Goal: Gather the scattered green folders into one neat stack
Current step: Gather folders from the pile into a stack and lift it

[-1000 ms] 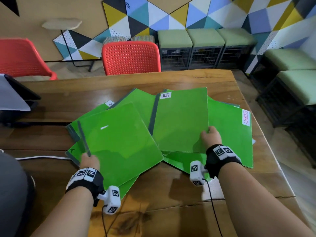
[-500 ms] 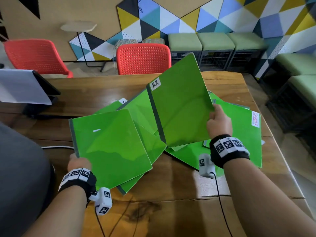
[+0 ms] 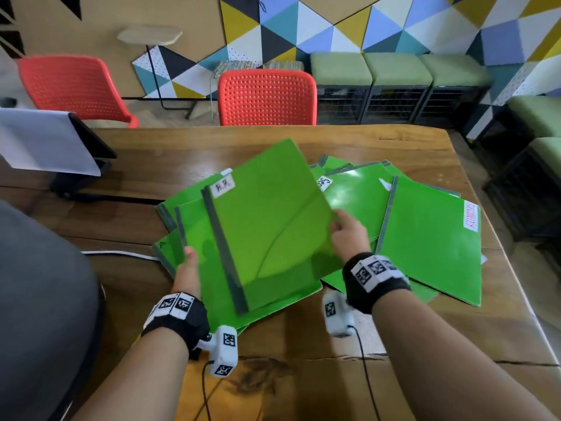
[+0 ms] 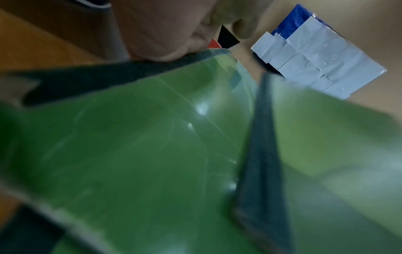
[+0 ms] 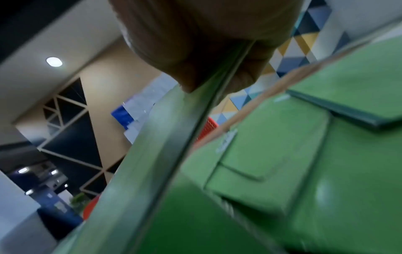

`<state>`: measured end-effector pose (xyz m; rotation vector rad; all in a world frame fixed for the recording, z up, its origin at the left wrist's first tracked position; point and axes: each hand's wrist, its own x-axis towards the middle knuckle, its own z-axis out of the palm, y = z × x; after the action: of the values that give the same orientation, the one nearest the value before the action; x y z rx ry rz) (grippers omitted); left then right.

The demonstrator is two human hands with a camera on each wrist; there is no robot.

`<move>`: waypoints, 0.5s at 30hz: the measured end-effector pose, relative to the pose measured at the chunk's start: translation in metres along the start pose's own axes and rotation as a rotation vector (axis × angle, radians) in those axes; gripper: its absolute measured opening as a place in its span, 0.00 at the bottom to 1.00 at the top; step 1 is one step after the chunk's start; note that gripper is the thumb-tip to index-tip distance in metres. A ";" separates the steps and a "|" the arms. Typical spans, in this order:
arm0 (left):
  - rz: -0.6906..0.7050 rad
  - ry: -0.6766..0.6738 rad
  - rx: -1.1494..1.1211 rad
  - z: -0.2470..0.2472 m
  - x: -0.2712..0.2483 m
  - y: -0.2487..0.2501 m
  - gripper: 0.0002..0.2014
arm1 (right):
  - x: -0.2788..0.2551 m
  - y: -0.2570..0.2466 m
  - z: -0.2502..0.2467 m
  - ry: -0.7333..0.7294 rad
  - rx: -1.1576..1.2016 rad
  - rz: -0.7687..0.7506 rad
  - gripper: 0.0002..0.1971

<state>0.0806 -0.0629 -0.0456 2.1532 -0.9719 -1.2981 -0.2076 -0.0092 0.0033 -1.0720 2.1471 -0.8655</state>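
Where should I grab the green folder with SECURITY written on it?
Probably its near edge, coming from the right. The SECURITY folder lies flat on top at the right of the pile, its near edge past the folders under it, so fingers can slip beneath. The table there is bare.

Bright green folders (image 3: 267, 226) with dark grey-green spines and white labels, one lettered in red, lie on a brown wooden table (image 3: 170, 153); two red chairs (image 3: 267, 95) stand before a wall of yellow, blue, teal, black and white triangles (image 3: 349, 25)
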 end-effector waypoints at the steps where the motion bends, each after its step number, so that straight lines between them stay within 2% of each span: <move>1: -0.007 -0.018 0.011 0.004 0.002 -0.004 0.43 | -0.004 0.007 0.014 -0.056 0.009 0.037 0.22; 2: 0.002 -0.017 0.036 0.007 0.003 -0.010 0.42 | -0.006 0.014 0.027 -0.106 0.006 0.058 0.21; 5: 0.014 0.094 0.101 0.008 0.008 -0.022 0.25 | -0.006 0.022 0.056 -0.216 -0.060 0.055 0.20; 6: -0.010 0.134 0.123 0.007 0.006 -0.023 0.23 | -0.005 0.021 0.063 -0.238 -0.093 0.045 0.21; 10: -0.118 0.204 0.214 0.003 0.002 -0.027 0.24 | 0.003 0.017 0.083 -0.317 -0.181 -0.002 0.21; 15: -0.096 0.256 0.128 0.001 0.006 -0.036 0.21 | 0.007 0.018 0.097 -0.330 -0.152 0.028 0.22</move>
<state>0.0935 -0.0444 -0.0742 2.4179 -0.8766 -0.9914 -0.1484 -0.0347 -0.0723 -1.1662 1.9657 -0.4783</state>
